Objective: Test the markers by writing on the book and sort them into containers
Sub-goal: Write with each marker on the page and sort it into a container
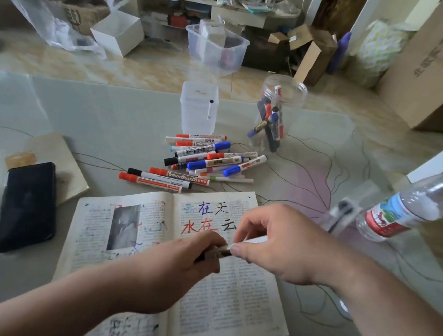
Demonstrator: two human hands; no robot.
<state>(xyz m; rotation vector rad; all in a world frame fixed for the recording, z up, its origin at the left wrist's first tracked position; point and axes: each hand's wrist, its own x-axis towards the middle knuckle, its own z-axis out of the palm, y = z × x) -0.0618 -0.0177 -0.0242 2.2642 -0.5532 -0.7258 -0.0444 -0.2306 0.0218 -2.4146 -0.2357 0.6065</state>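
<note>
An open book [140,241] lies before me, its right page bearing coloured handwritten characters. Over that page both hands hold one marker [253,241]: my left hand [195,256] grips its dark cap end, and my right hand [275,241] pinches the white barrel. Whether the cap is on or off is hidden by my fingers. A pile of several markers [202,158] with red, blue and black caps lies beyond the book. Behind it stand a square translucent container [198,113] with one marker inside and a round clear jar [277,114] holding several markers.
A black phone [28,205] rests on a notebook [56,160] at the left. A plastic water bottle [410,206] lies at the right, with a small clear item [342,214] beside it. Cardboard boxes, a clear bin [215,48] and shelves crowd the floor beyond the table.
</note>
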